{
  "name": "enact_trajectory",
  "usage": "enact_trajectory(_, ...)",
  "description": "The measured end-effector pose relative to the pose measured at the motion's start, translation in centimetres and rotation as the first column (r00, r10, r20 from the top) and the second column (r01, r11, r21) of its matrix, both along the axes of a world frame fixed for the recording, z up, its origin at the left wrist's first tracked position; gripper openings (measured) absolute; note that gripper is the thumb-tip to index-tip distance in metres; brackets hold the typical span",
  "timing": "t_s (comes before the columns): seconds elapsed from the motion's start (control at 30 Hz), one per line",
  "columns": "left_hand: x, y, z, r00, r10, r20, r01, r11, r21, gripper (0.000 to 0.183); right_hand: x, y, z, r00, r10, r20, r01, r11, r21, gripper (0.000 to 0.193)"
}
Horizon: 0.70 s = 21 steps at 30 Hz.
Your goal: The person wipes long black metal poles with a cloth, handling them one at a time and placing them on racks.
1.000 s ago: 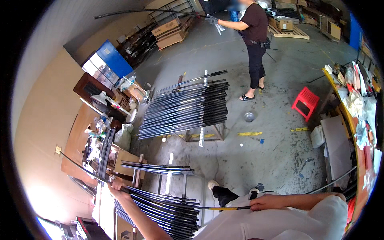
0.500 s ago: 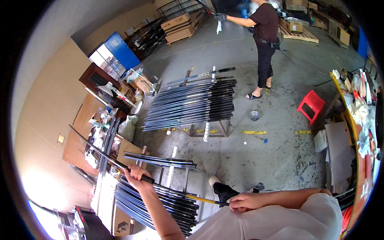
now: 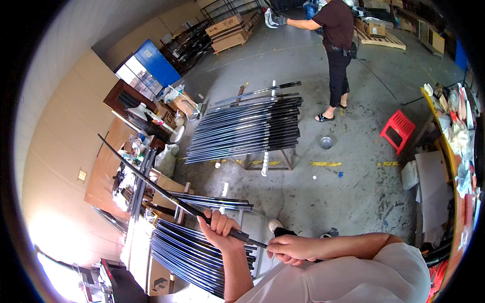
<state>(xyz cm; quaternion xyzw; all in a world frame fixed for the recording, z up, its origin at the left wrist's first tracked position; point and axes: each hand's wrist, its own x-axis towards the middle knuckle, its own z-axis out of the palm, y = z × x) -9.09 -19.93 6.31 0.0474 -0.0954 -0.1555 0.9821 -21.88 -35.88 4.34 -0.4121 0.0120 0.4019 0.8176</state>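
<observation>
A long black telescopic pole [image 3: 160,190] slants from the upper left down to my waist. My left hand [image 3: 221,230] is closed round its thick lower tube, just above the tube's open end. From that end a thinner dark rod [image 3: 256,243] comes out. My right hand [image 3: 290,250] is closed round this thinner rod in front of my white shirt, with the two hands close together. Below the left hand lie several black poles [image 3: 187,255] side by side on a rack, with a smaller bundle of poles [image 3: 212,201] just beyond.
Another rack of black poles [image 3: 247,123] stands farther ahead. A person in dark clothes [image 3: 337,50] stands behind it, gloved hand raised with a pale cloth. A red stool [image 3: 397,130] and a metal bowl [image 3: 326,142] are at right, near a cluttered yellow-edged bench [image 3: 444,136].
My left hand and the thick tube have come down toward my right hand. The yellow stretch of the thin rod no longer shows. The other person's gloved hand has shifted slightly.
</observation>
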Motion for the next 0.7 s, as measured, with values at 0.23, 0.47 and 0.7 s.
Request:
enact_trajectory(0.23, 2.3, 1.9, 1.2, 1.000, -0.024, 0.012, 0.023, 0.996, 0.083, 0.022, 0.3, -0.8, -0.3, 0.973, -0.041, 0.226, 0.052, 0.998, -0.047, 0.028)
enact_trajectory(0.47, 7.3, 10.3, 5.6, 0.976, 0.088, 0.198, -0.116, 0.984, 0.135, 0.021, -3.7, -3.3, -3.3, 0.972, 0.101, 0.212, -0.080, 0.991, -0.107, 0.032)
enact_trajectory(0.7, 6.6, 8.1, 4.7, 0.988, 0.123, 0.090, -0.128, 0.990, 0.052, 0.023, -4.5, -2.8, -2.0, 0.962, 0.090, 0.259, -0.038, 0.979, -0.199, 0.031)
